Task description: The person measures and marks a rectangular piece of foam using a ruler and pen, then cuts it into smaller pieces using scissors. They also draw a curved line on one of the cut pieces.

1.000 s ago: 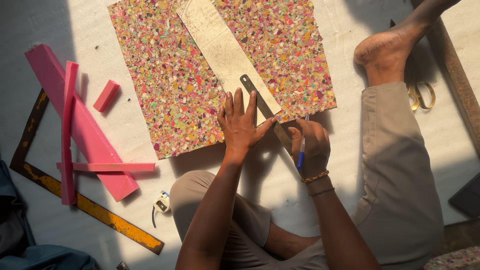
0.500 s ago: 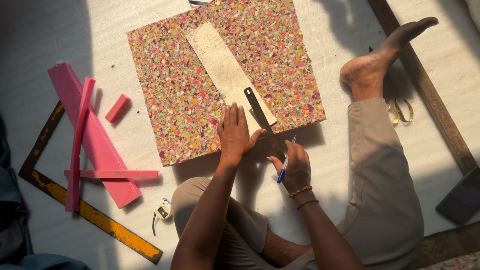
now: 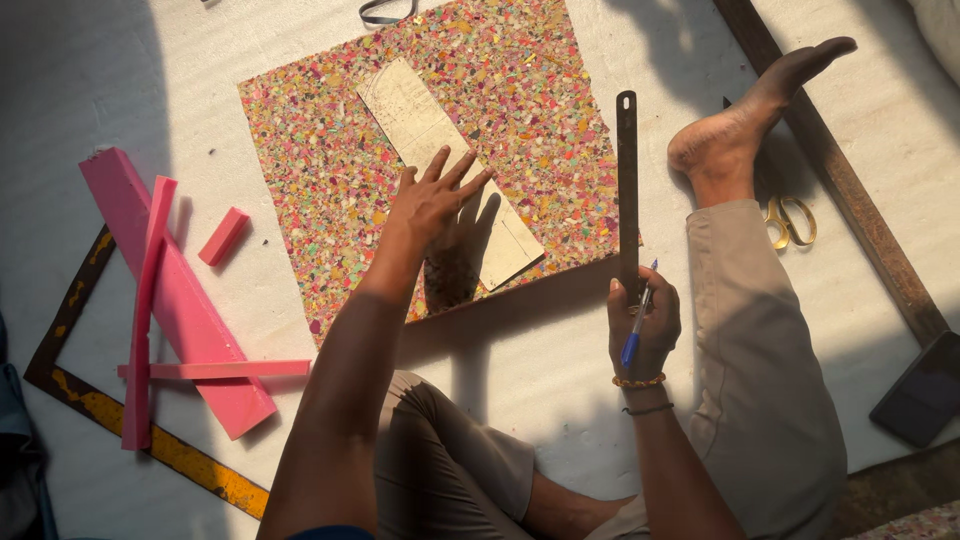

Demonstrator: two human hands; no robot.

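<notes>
Nearest the camera, the person sits on the white-covered floor (image 3: 520,370). The right hand (image 3: 640,320) has its grip closed around two things at once: the lower end of a long dark metal ruler (image 3: 627,180), which stands up and away from the body over the sheet's right edge, and a blue pen (image 3: 636,330) tucked alongside it.

A little farther out, the left hand (image 3: 430,205) is open with its fingers spread over the near end of a pale cardboard strip template (image 3: 415,115). Its shadow falls a little to one side, so the palm seems to hover rather than press down. The strip lies slantwise on a multicolour speckled foam sheet (image 3: 520,100) flat on the floor.

The step in hand looks like marking out: the template is placed, but the ruler is not lying against it. Drawing a line would call for the template held firm, the ruler laid flush along an edge, and the pen freed in the fingers.

To the left lie pink foam offcuts (image 3: 170,290) across a black-and-yellow framing square (image 3: 160,450). Gold-handled scissors (image 3: 790,222) rest beyond the right leg.
</notes>
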